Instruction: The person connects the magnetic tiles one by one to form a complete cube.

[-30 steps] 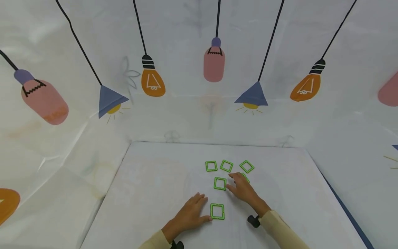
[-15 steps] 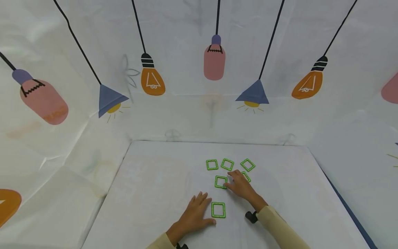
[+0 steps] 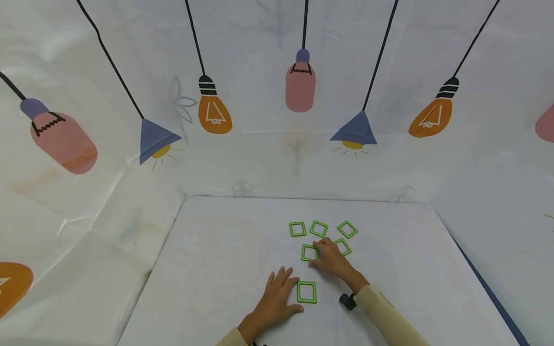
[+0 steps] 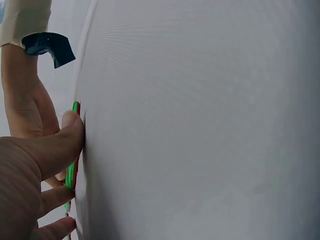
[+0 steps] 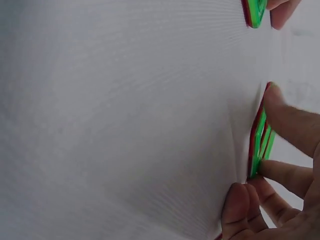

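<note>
Several green square frames lie flat on the white table; in the wrist views their lower edges look red. My right hand (image 3: 332,260) pinches the middle square frame (image 3: 303,253) at its right side, thumb at the near corner and a finger at the far one. In the right wrist view, the thumb and fingers sit at opposite ends of that frame (image 5: 257,140). My left hand (image 3: 275,299) rests spread on the table, index fingertip and thumb beside the left edge of the nearest square frame (image 3: 307,302). Whether they touch it I cannot tell.
Three more frames lie in a back row: left (image 3: 291,229), centre (image 3: 314,234) and right (image 3: 347,237). Another tilted frame (image 3: 346,253) sits just right of my right hand. A white wall sheet (image 3: 259,163) with printed lamps stands behind the table (image 3: 216,250).
My right hand has shifted slightly left and closed its thumb and fingers on the middle frame, exposing more of the tilted frame. My left hand has slid slightly right, its fingers spreading.
</note>
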`<state>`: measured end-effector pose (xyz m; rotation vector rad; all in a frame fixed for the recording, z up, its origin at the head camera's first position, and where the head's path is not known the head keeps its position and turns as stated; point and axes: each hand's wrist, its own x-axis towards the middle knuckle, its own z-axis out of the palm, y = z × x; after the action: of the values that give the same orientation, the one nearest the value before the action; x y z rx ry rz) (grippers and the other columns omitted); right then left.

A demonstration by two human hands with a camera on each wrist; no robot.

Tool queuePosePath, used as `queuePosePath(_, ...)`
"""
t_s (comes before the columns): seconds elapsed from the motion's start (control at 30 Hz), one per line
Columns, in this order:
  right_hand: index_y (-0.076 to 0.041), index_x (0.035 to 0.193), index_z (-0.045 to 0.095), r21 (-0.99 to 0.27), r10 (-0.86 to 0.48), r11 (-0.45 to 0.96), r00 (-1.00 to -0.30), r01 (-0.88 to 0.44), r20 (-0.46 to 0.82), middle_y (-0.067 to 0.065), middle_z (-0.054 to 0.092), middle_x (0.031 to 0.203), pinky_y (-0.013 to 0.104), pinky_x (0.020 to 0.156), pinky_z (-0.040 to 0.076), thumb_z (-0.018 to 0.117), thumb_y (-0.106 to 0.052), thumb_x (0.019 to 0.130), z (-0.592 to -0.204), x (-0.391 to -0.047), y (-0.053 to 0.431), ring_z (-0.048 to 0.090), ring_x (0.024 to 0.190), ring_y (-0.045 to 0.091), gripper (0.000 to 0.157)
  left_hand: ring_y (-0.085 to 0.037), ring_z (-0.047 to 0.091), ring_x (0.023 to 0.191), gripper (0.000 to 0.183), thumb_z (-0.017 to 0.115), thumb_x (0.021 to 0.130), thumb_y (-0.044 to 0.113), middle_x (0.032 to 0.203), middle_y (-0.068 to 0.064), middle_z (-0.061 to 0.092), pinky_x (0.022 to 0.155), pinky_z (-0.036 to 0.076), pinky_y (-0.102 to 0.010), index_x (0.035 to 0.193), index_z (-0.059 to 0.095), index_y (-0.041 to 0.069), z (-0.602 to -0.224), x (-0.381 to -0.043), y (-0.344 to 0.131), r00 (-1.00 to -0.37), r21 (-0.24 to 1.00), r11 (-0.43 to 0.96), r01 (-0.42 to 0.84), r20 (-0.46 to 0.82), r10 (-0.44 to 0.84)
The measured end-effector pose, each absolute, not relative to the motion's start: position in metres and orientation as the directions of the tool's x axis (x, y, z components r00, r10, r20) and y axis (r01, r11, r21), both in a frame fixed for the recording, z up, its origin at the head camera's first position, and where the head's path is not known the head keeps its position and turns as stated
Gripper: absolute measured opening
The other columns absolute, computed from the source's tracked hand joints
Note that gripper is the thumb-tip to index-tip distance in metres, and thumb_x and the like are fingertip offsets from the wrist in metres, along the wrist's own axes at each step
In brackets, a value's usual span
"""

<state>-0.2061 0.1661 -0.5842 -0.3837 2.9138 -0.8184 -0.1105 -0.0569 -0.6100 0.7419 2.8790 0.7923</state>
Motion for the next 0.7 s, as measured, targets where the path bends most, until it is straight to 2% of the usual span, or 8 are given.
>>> queuePosePath(0.23,-0.004,0.123,0.061,-0.537,-0.233,0.824,-0.972,-0.18,-0.032,0.009,0.053,0.114,0.043,0.093,0.05,0.087,-0.022,0.076,-0.591,-0.21,0.169,0.053,0.103,0.022,0.056,-0.04,0.038,0.144,0.066,0.08,0.081,0.044,0.152,-0.012,0.046,0.114,0.03,-0.065,0.136,0.055,0.018,-0.611,-0.11,-0.055,-0.889,0.509,0.743,0.434,0.108,0.446)
queuePosePath(0.47,-0.008,0.124,0.053,-0.592,-0.234,0.794,-0.968,-0.136,-0.092,0.002,0.057,0.092,0.031,0.069,0.044,0.086,-0.019,0.078,-0.593,-0.211,0.171,0.049,0.079,0.014,0.057,-0.041,0.04,0.142,0.06,0.08,0.082,0.042,0.151,-0.012,0.047,0.113,0.03,-0.065,0.133,0.058,0.019,-0.618,-0.108,-0.053,-0.899,0.515,0.744,0.426,0.147,0.413)
queuePosePath(0.7,-0.014,0.127,0.051,-0.639,-0.257,0.754,-0.963,-0.149,-0.078,-0.002,0.054,0.079,0.028,0.062,0.04,0.083,-0.015,0.081,-0.593,-0.21,0.173,0.047,0.069,0.013,0.056,-0.039,0.04,0.143,0.059,0.079,0.081,0.044,0.151,-0.01,0.048,0.114,0.03,-0.063,0.133,0.059,0.023,-0.623,-0.111,-0.051,-0.909,0.517,0.753,0.408,0.15,0.389)
